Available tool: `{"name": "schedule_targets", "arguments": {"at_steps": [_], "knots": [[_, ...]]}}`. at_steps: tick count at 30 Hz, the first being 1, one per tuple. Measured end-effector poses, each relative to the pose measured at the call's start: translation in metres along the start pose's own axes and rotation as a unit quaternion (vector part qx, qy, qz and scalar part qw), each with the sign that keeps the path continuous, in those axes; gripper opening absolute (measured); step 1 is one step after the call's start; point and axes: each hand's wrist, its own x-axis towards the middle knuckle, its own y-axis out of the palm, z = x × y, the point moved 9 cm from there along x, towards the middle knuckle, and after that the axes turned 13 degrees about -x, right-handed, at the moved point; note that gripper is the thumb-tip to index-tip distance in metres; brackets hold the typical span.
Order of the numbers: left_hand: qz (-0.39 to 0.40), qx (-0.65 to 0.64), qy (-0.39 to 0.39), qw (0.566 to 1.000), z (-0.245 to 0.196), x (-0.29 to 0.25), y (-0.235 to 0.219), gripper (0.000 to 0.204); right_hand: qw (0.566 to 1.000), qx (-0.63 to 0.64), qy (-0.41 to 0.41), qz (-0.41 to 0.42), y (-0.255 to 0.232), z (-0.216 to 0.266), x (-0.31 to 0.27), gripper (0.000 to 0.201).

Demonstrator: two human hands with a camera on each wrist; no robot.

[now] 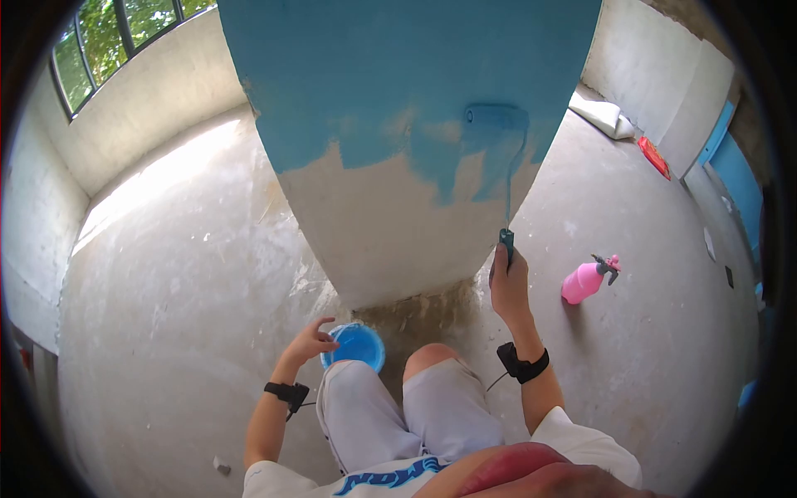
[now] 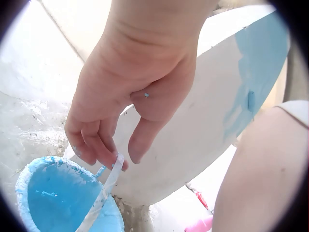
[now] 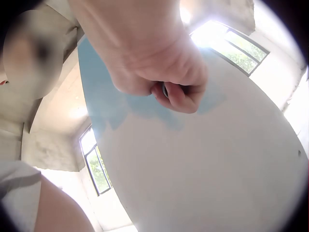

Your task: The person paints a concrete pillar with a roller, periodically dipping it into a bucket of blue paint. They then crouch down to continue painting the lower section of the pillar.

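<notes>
My right hand [image 1: 510,282] grips a paint roller by its dark handle [image 1: 506,241]; in the right wrist view the curled fingers hide most of it. The blue roller head [image 1: 494,116] lies against the painted part of a pillar [image 1: 398,216], blue above and bare pale below, with a ragged border. My left hand [image 2: 130,96] is over a paint bucket [image 2: 24,188], its fingers loosely curled at the raised white handle [image 2: 104,195] and the thumb apart. Blue paint [image 2: 58,198] shows inside the bucket, and dried paint coats its rim.
A pink spray bottle [image 1: 584,282] stands on the concrete floor [image 1: 191,290] right of the pillar. Farther back lie a white sack-like item [image 1: 610,120] and a red item [image 1: 654,158]. Windows [image 1: 108,41] are at upper left. My knees [image 1: 432,357] are close to the bucket.
</notes>
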Motion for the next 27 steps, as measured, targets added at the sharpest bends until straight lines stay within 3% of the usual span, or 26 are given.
{"name": "schedule_targets", "arguments": {"at_steps": [6,11,14,20,22,27], "knots": [[-0.046,0.041,-0.004,0.998,0.007,0.004,-0.011,0.068,0.997,-0.003,-0.06,-0.053,-0.044,0.068,0.054,0.039],[-0.077,0.081,0.016,0.994,0.003,-0.001,-0.018,0.065,0.998,0.016,-0.055,-0.042,-0.052,0.102,0.068,0.043],[-0.104,0.097,0.022,0.99,0.009,-0.001,-0.024,0.064,0.995,0.047,-0.067,-0.051,-0.036,0.092,0.061,0.042],[-0.138,0.131,0.057,0.98,0.021,-0.001,-0.035,0.06,0.999,0.031,-0.037,0.001,0.011,0.026,0.014,0.041],[-0.137,0.123,0.056,0.981,0.026,-0.002,-0.038,0.059,0.999,0.028,0.018,0.024,0.025,-0.001,-0.003,0.037],[-0.149,0.115,0.042,0.981,0.017,-0.008,-0.033,0.059,0.998,-0.021,0.032,0.059,0.034,-0.021,-0.034,0.034]]}}
